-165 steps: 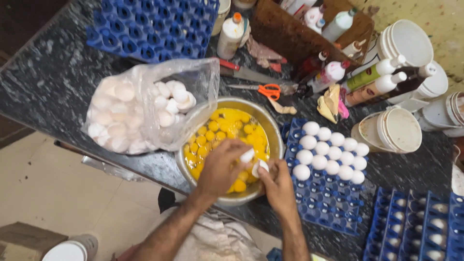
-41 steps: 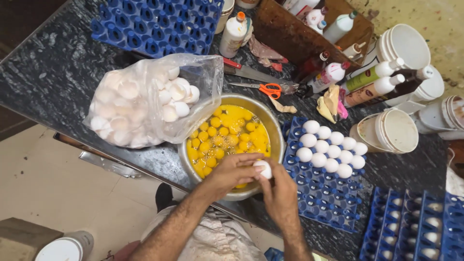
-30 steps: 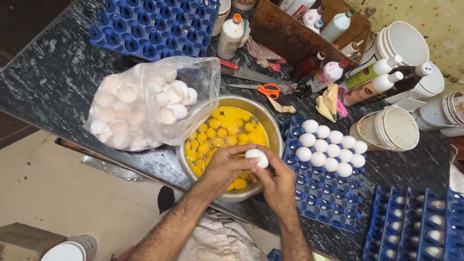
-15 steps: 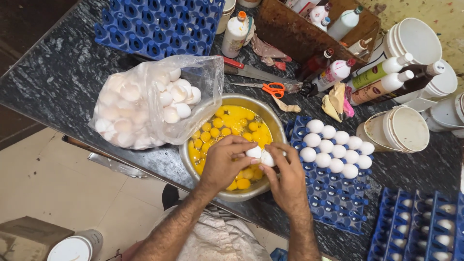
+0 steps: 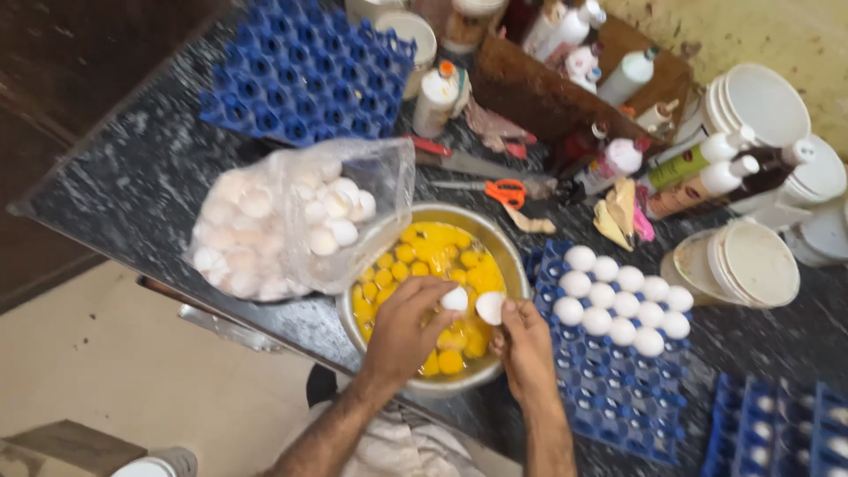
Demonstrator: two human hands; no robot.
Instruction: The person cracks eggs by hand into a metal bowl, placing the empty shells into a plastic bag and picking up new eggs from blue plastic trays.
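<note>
Both hands over the near rim of a metal bowl full of yellow yolks and raw egg, on a dark speckled surface

Left hand: fingers closed on one white shell half, held above the yolks at the bowl's near right part

Right hand: fingers closed on the other shell half, open side turned up and left. The two halves are just beside each other, a narrow gap between them; cannot tell if anything hangs between

Left of the bowl, touching its rim: clear plastic bag packed with empty white shells, mouth open toward the bowl

Right of the bowl, just beside it: blue egg tray with whole white eggs filling its far rows; near rows bare. More blue trays at the near right edge, a stack of blue trays far left

Far side of the bowl: scissors with orange handles, a knife with a red handle, a white squeeze bottle with orange tip. Far right: several bottles lying or leaning, a brown box, and stacks of white round tubs with lids

Pale floor shows below the near left edge of the surface
</note>
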